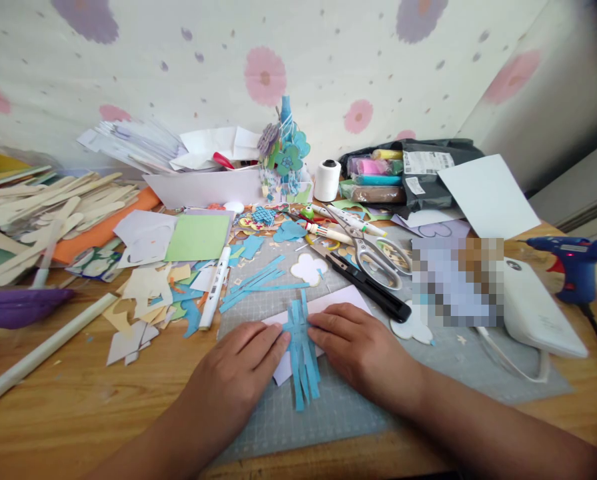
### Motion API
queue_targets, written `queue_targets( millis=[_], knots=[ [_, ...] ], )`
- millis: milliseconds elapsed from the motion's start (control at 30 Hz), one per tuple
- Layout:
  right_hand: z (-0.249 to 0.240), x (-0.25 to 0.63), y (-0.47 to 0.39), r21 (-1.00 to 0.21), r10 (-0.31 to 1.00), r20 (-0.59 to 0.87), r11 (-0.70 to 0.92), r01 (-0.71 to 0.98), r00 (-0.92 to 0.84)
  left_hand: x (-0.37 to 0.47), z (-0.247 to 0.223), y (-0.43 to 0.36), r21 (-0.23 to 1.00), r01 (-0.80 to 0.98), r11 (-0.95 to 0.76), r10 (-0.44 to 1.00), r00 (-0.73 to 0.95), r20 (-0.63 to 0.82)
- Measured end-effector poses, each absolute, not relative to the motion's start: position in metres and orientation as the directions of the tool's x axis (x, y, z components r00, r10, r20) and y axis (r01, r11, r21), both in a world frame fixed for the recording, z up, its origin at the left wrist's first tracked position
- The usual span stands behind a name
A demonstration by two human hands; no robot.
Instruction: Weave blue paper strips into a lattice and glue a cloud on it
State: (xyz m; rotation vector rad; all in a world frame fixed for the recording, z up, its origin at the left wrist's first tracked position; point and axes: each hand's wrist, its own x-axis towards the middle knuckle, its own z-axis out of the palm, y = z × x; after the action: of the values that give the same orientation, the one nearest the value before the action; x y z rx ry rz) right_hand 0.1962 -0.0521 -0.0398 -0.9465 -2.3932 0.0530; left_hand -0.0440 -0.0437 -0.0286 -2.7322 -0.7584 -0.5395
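Blue paper strips (302, 363) lie crossed over a pale lilac paper (341, 300) on the grey cutting mat (328, 417). From the left, my left hand (245, 360) touches the edge of the strips, its fingers together and pointing inward. Opposite it, my right hand (363, 353) rests its fingertips on the strips' right side and on the lilac paper. Whether either hand pinches a strip is hard to make out. More loose blue strips (258, 280) lie just beyond my left hand. A black cutter (368, 287) sits past my right hand.
Scissors (378, 257) and a white cloud cutout (309, 269) lie behind the hands. Paper scraps (148, 293) and a white marker (215, 290) are at the left. On the right are a white power bank (545, 310) with a cable and a blue glue gun (575, 267).
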Motion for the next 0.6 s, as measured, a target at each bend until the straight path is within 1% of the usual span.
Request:
queue_targets(
  millis=[167,300,367,533,600],
  knots=[
    [-0.036,0.203,-0.051,-0.324,0.672,0.478,0.734,0.598,-0.566,-0.049,-0.031,-0.044,-0.133,0.544,-0.828,0.455,0.792,0.407],
    [-0.032,0.208,-0.052,-0.326,0.692,0.442,0.717,0.616,-0.571,-0.050,-0.034,-0.046,-0.105,0.539,-0.836,0.466,0.797,0.384],
    [-0.031,0.207,-0.052,-0.310,0.688,0.430,0.720,0.621,-0.584,-0.047,-0.035,-0.049,-0.102,0.526,-0.844,0.467,0.817,0.339],
    [-0.035,0.202,-0.051,-0.253,0.656,0.455,0.744,0.619,-0.603,-0.041,-0.034,-0.055,-0.063,0.511,-0.857,0.498,0.855,0.145],
    [-0.037,0.201,-0.050,-0.244,0.647,0.468,0.749,0.615,-0.602,-0.041,-0.033,-0.055,-0.056,0.514,-0.856,0.506,0.855,0.109]
  ],
)
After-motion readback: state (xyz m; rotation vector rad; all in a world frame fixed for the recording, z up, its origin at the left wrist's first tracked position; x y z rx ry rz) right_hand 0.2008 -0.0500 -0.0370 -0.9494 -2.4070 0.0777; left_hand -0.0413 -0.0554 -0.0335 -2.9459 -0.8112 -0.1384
